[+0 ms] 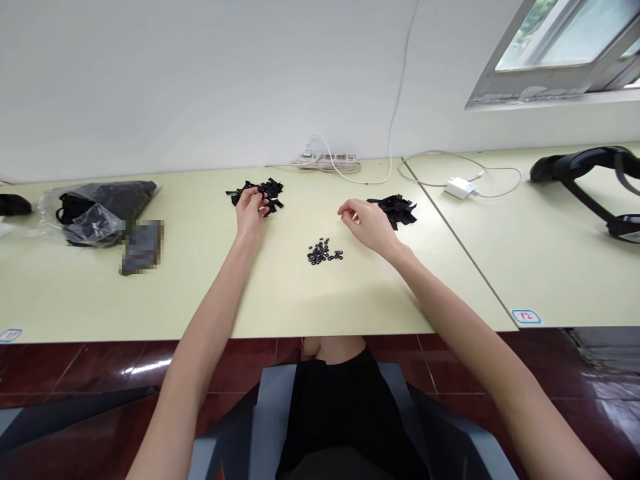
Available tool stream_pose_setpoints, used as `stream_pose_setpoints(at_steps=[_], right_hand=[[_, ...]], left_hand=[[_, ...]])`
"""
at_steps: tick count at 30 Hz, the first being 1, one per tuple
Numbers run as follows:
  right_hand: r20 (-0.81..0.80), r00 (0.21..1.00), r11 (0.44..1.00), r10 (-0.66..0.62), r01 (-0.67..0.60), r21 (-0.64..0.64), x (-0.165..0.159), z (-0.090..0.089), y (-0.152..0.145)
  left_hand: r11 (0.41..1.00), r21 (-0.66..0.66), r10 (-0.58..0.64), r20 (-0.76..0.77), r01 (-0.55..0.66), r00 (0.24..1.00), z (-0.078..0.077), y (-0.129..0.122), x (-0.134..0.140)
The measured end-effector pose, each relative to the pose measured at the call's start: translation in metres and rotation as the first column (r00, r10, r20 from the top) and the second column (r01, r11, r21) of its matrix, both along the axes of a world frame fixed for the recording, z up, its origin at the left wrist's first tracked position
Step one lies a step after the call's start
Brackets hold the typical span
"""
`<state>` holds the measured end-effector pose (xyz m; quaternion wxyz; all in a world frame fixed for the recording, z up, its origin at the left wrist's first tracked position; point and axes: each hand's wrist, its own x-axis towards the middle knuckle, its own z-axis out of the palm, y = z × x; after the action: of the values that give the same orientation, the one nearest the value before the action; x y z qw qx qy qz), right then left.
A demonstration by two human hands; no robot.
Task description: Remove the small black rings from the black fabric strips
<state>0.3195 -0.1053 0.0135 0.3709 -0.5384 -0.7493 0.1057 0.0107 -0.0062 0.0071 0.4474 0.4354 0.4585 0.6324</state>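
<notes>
My left hand (250,210) reaches into the left pile of short black strips (273,190). Its thumb and fingers are closed on one black strip at the pile's near edge. My right hand (367,223) hovers left of a second pile of black strips (399,210), with the wrist side partly in front of it. Its fingers are curled in with the tips together, and whether anything small sits between them is hidden. Between and nearer than both hands lies a loose cluster of small black rings (323,253) on the pale table.
A clear plastic bag (95,213) with black items and a blurred dark packet (143,248) lie at left. Along the wall runs a power strip (330,161) with white cables. A white charger (460,187) and a black headset (590,180) are on the right table (565,273), past the seam.
</notes>
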Motion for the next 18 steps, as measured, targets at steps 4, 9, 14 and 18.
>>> stream_pose_setpoints(at_steps=[4,9,14,18], right_hand=[[-0.069,0.997,0.999,0.04,-0.04,-0.001,-0.007,0.005,-0.006],[-0.282,0.938,0.974,0.202,-0.223,-0.043,-0.024,0.01,-0.017],[-0.402,0.875,0.927,0.269,-0.349,-0.139,-0.035,0.004,-0.018],[-0.398,0.882,0.933,0.251,-0.329,-0.143,-0.036,0.0,-0.017]], left_hand=[[0.966,-0.024,-0.257,0.042,0.258,0.965,0.014,-0.02,0.016],[0.809,-0.071,-0.587,-0.036,0.584,0.809,0.021,-0.049,0.035],[0.701,-0.098,-0.713,-0.066,0.707,0.698,0.018,-0.06,0.046],[0.694,-0.09,-0.719,-0.075,0.714,0.69,0.014,-0.059,0.048]])
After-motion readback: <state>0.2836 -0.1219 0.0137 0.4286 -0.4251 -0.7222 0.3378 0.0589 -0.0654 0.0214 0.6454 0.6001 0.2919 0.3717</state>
